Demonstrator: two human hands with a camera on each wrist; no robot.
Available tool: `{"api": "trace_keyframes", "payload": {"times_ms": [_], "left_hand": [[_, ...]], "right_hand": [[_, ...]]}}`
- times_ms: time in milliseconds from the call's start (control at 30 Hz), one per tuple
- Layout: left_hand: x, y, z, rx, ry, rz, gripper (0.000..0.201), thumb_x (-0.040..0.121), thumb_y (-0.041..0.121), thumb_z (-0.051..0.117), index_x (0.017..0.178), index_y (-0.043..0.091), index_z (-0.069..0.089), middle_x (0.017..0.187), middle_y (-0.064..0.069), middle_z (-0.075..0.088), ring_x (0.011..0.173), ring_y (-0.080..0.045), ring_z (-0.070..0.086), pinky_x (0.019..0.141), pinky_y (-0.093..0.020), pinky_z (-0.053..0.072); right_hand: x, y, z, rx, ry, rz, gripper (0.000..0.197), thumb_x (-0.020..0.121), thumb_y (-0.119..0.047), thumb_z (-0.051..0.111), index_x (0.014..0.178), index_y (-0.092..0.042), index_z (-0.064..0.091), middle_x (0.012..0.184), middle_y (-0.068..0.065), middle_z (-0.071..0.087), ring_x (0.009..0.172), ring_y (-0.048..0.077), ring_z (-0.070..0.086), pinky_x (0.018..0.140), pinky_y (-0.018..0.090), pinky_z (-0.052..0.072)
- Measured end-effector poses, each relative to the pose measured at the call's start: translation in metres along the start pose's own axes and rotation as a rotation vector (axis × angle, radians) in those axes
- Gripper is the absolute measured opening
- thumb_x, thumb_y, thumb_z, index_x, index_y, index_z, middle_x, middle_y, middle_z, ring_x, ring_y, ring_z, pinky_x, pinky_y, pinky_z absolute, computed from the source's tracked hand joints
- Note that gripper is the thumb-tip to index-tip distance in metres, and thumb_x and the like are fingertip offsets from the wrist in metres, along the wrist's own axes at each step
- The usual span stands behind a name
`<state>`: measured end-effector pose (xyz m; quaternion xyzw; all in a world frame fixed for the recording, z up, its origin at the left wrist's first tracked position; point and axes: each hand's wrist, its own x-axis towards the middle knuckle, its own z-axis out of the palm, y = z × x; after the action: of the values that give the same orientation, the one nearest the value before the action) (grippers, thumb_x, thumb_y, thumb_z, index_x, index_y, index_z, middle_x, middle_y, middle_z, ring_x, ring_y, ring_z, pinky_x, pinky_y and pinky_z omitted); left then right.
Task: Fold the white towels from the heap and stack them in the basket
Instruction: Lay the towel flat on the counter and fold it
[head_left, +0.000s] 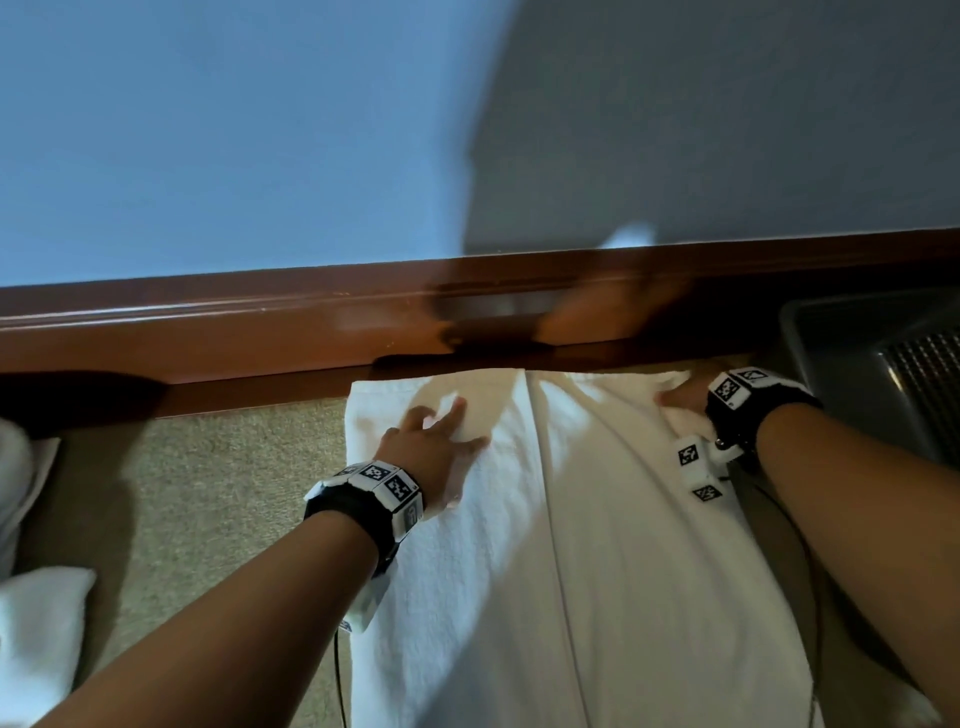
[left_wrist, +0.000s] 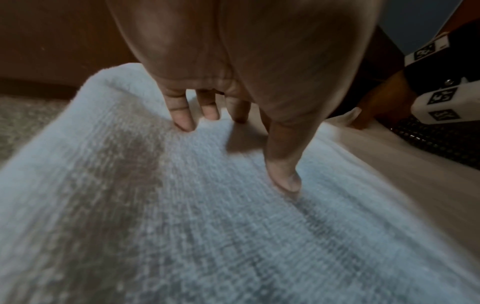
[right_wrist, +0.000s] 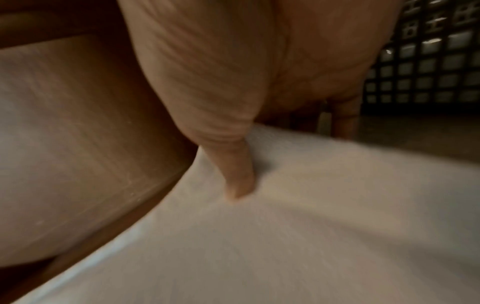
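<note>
White terry cloth, one towel (head_left: 597, 519), lies spread flat on the beige carpet (head_left: 218, 483), its far edge against a brown wooden baseboard (head_left: 208, 338). A lengthwise fold line or seam runs down its middle.

The left hand (head_left: 436, 441) rests on the far left part of the towel, palm down. In the left wrist view the fingers (left_wrist: 182, 115) are spread and nearly straight, tips pressing into the pile, and the thumb is set down apart from them. It presses the cloth and grips nothing.

The right hand (head_left: 685, 395) lies at the far right corner of the towel, close to the baseboard. In the right wrist view the thumb presses down onto the cloth. The other fingers are behind the palm there and blurred in the head view, so whether they curl round the edge cannot be told.

A grey plastic basket (head_left: 872, 364) with a lattice wall stands on the carpet just right of the towel, beside the right wrist. It is cut off by the frame, and its contents cannot be made out.

More white towels (head_left: 36, 639) lie at the left edge of the head view, well apart from the spread one, only partly in frame. Both wrists carry black bands with marker blocks. The near end of the towel runs out of frame.
</note>
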<state>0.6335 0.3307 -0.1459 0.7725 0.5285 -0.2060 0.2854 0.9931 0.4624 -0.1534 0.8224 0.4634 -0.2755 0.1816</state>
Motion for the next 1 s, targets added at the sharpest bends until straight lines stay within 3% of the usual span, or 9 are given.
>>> {"api": "trace_keyframes", "payload": {"times_ms": [67, 133, 300, 367, 500, 633, 833, 900, 1000], "left_hand": [[0.001, 0.000, 0.000, -0.010, -0.002, -0.004, 0.077, 0.091, 0.038, 0.064, 0.151, 0.052, 0.017, 0.165, 0.007, -0.014, 0.148, -0.034, 0.003, 0.113, -0.052, 0.034], [0.002, 0.000, 0.002, -0.004, 0.005, -0.007, 0.077, 0.091, 0.039, 0.063, 0.151, 0.052, 0.016, 0.164, 0.007, -0.014, 0.148, -0.033, 0.003, 0.113, -0.051, 0.034], [-0.002, 0.001, 0.007, 0.003, 0.019, -0.017, 0.078, 0.094, 0.037, 0.062, 0.152, 0.050, 0.013, 0.164, 0.005, -0.017, 0.150, -0.033, 0.000, 0.116, -0.052, 0.030], [-0.009, 0.005, 0.013, -0.003, 0.027, -0.024, 0.079, 0.096, 0.034, 0.059, 0.154, 0.048, 0.008, 0.164, 0.003, -0.020, 0.151, -0.032, -0.005, 0.118, -0.052, 0.025], [-0.034, 0.014, 0.038, -0.038, 0.052, -0.061, 0.081, 0.097, 0.034, 0.058, 0.155, 0.044, 0.003, 0.163, 0.004, -0.023, 0.152, -0.027, -0.013, 0.120, -0.048, 0.019], [-0.065, 0.025, 0.072, -0.050, 0.045, -0.098, 0.079, 0.096, 0.037, 0.058, 0.155, 0.044, 0.006, 0.163, 0.004, -0.021, 0.152, -0.025, -0.012, 0.120, -0.046, 0.023], [-0.122, 0.056, 0.116, -0.098, 0.012, -0.155, 0.079, 0.094, 0.037, 0.062, 0.155, 0.043, 0.013, 0.165, 0.003, -0.014, 0.153, -0.022, -0.003, 0.120, -0.042, 0.026], [-0.141, 0.069, 0.131, -0.102, 0.000, -0.172, 0.080, 0.093, 0.036, 0.063, 0.155, 0.043, 0.014, 0.165, 0.003, -0.014, 0.153, -0.022, -0.001, 0.120, -0.042, 0.025], [-0.160, 0.086, 0.152, -0.120, 0.016, -0.187, 0.079, 0.093, 0.036, 0.064, 0.155, 0.044, 0.015, 0.165, 0.002, -0.013, 0.153, -0.021, 0.000, 0.121, -0.040, 0.024]], "right_hand": [[0.000, -0.002, -0.011, 0.073, 0.068, -0.033, 0.079, 0.084, -0.054, 0.071, 0.145, -0.011, 0.046, 0.147, 0.017, 0.048, 0.130, 0.038, 0.050, 0.104, 0.041, 0.044], [0.007, -0.001, -0.008, 0.192, 0.133, -0.031, 0.070, 0.091, -0.044, 0.068, 0.145, -0.006, 0.044, 0.146, 0.019, 0.049, 0.131, 0.038, 0.049, 0.105, 0.043, 0.042], [-0.006, 0.004, 0.013, 0.300, 0.151, 0.022, 0.084, 0.091, -0.052, 0.064, 0.154, -0.010, 0.028, 0.157, 0.016, 0.034, 0.138, 0.040, 0.040, 0.111, 0.047, 0.037], [-0.015, 0.021, 0.019, 0.325, 0.140, 0.002, 0.088, 0.087, -0.055, 0.068, 0.154, -0.014, 0.028, 0.156, 0.015, 0.036, 0.134, 0.042, 0.043, 0.109, 0.050, 0.040], [-0.042, 0.080, 0.053, 0.400, 0.073, 0.080, 0.089, 0.082, -0.060, 0.069, 0.151, -0.015, 0.037, 0.150, 0.018, 0.044, 0.128, 0.043, 0.048, 0.107, 0.053, 0.042], [-0.094, 0.144, 0.096, 0.505, 0.038, 0.096, 0.075, 0.087, -0.051, 0.069, 0.142, -0.003, 0.048, 0.144, 0.018, 0.051, 0.127, 0.039, 0.051, 0.109, 0.041, 0.039], [-0.185, 0.232, 0.153, 0.566, -0.037, 0.153, 0.083, 0.089, -0.046, 0.070, 0.151, -0.003, 0.034, 0.155, 0.017, 0.038, 0.140, 0.037, 0.039, 0.115, 0.042, 0.033], [-0.213, 0.260, 0.173, 0.591, -0.048, 0.163, 0.080, 0.087, -0.040, 0.073, 0.148, 0.000, 0.039, 0.150, 0.018, 0.045, 0.135, 0.038, 0.045, 0.110, 0.040, 0.037], [-0.237, 0.296, 0.204, 0.634, -0.012, 0.120, 0.058, 0.085, -0.031, 0.078, 0.129, 0.000, 0.057, 0.129, 0.020, 0.062, 0.116, 0.037, 0.060, 0.096, 0.037, 0.045]]}}
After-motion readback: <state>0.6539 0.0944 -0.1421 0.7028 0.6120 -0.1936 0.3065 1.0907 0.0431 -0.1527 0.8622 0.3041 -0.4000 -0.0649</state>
